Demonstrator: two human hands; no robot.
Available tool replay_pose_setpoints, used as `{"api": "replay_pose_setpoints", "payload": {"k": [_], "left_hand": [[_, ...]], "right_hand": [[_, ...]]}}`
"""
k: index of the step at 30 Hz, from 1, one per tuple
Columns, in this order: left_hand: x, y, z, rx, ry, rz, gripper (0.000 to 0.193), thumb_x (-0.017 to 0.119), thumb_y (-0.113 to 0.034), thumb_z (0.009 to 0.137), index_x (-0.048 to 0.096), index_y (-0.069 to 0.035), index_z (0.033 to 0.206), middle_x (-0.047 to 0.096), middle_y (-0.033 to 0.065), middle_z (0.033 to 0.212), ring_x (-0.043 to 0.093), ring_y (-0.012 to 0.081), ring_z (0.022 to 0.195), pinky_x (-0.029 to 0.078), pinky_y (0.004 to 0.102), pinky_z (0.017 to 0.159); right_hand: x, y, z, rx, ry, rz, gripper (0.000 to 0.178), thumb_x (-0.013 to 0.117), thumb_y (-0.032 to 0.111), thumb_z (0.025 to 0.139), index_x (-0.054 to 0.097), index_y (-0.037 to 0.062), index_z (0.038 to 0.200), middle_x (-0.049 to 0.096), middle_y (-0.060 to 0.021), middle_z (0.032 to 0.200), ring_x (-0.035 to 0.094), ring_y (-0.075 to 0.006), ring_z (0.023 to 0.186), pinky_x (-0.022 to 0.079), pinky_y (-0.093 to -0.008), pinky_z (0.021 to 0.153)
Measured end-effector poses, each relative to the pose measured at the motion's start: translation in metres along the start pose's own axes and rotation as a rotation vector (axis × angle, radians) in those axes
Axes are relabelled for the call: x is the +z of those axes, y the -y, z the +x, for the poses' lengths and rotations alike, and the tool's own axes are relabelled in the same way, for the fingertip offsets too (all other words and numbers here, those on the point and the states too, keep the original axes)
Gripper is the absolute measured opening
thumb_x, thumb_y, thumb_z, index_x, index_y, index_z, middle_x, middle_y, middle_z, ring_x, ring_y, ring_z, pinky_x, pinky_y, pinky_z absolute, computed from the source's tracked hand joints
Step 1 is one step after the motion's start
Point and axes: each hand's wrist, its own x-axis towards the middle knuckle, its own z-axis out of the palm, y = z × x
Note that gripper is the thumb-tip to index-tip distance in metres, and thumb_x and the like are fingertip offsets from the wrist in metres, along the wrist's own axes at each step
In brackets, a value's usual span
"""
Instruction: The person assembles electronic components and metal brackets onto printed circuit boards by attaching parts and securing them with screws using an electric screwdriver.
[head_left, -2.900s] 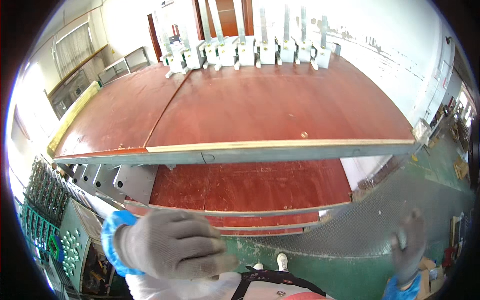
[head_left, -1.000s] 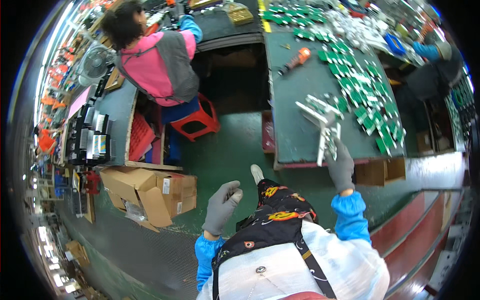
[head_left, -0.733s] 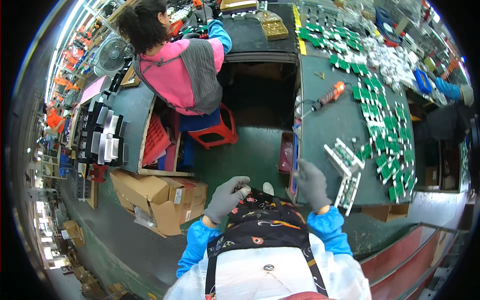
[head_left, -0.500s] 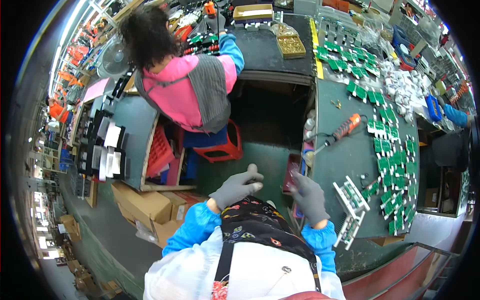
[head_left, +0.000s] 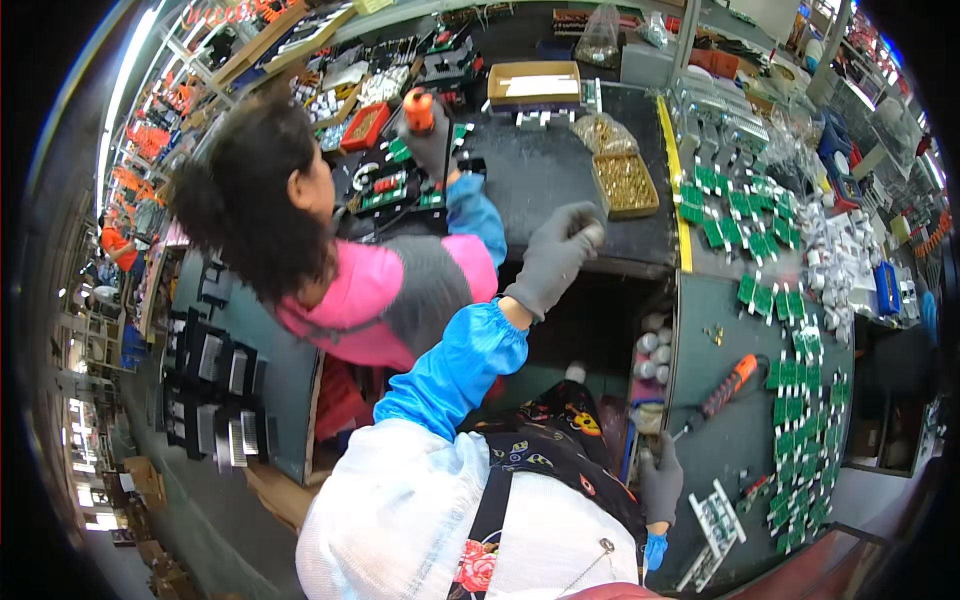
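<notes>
In the head view, the person's left hand [head_left: 555, 258], in a grey knit glove with a blue sleeve behind it, is stretched far forward over the dark table [head_left: 545, 180]. Its fingers are curled narrow, and a small pale thing shows at the fingertips, but I cannot tell what it is. Just beside this hand, to the right, stands the yellow rectangular tray of small brass-coloured parts [head_left: 625, 184], not touching it. The right hand [head_left: 661, 482], also grey-gloved, rests low at the edge of the green table [head_left: 735, 425]; whether it grips something there I cannot tell. Near it lie an orange-handled screwdriver [head_left: 722, 393] and a white frame-like rack [head_left: 716, 515]. Rows of small green circuit boards [head_left: 790, 385] cover the right part. A co-worker in a pink and grey top [head_left: 400, 300] sits at the left.

I judge that the step in hand is reaching for small parts at the tray. A pick would call for moving the left hand a little right and opening the fingers over the tray.
</notes>
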Motion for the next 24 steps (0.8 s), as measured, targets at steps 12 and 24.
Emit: {"api": "replay_pose_setpoints", "payload": {"k": [12,24], "left_hand": [[-0.142,0.065,0.266,0.089,-1.166,0.029,0.033,0.058,-0.010,0.084,0.053,-0.003,0.116,0.062,0.0097,0.097,0.060,0.0214,0.082,0.049,0.0318,0.073],[-0.325,0.062,0.378,-0.063,-1.686,0.413,0.037,0.056,-0.013,0.080,0.054,-0.005,0.115,0.057,0.0238,0.113,0.057,0.0375,0.105,0.046,0.0423,0.087]], "right_hand": [[-0.023,0.085,0.255,-0.310,0.092,-0.327,0.050,0.062,0.025,0.084,0.050,0.0103,0.130,0.065,-0.0182,0.107,0.064,-0.0338,0.094,0.049,-0.0426,0.080],[-0.018,0.159,0.311,-0.099,0.251,-0.212,0.045,0.064,0.024,0.085,0.053,0.0087,0.125,0.063,-0.0194,0.106,0.062,-0.0364,0.096,0.048,-0.0405,0.081]]}}
